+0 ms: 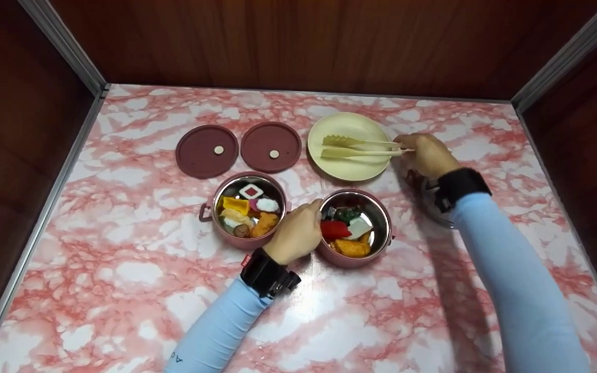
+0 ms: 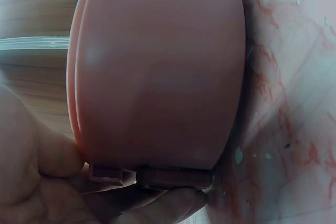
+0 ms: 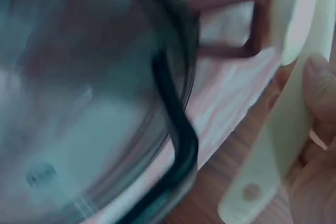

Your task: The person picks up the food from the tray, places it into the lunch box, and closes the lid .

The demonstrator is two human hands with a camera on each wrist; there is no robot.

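Note:
With my left hand (image 1: 298, 230) I grip the side handle of the right-hand pink pot (image 1: 347, 261). In the left wrist view, thumb and fingers close around that handle (image 2: 173, 177) beside the pot's smooth wall. Inside this pot lie a red piece (image 1: 335, 229), a whitish piece (image 1: 359, 228), dark green bits and golden-brown food pieces (image 1: 353, 248). My right hand (image 1: 428, 153) holds cream tongs (image 1: 366, 153) by their handle end. Their scalloped arm and flat arm lie apart over the cream plate (image 1: 350, 122). A hole shows at the handle end (image 3: 247, 208) in the right wrist view.
Left of my left hand stands another pink pot (image 1: 236, 241) with assorted food pieces. Two maroon lids (image 1: 200, 150) (image 1: 267, 140) lie behind it. A third pot (image 1: 433, 212) sits partly hidden under my right wrist. Wooden walls (image 1: 303, 46) bound the marbled table (image 1: 122, 311).

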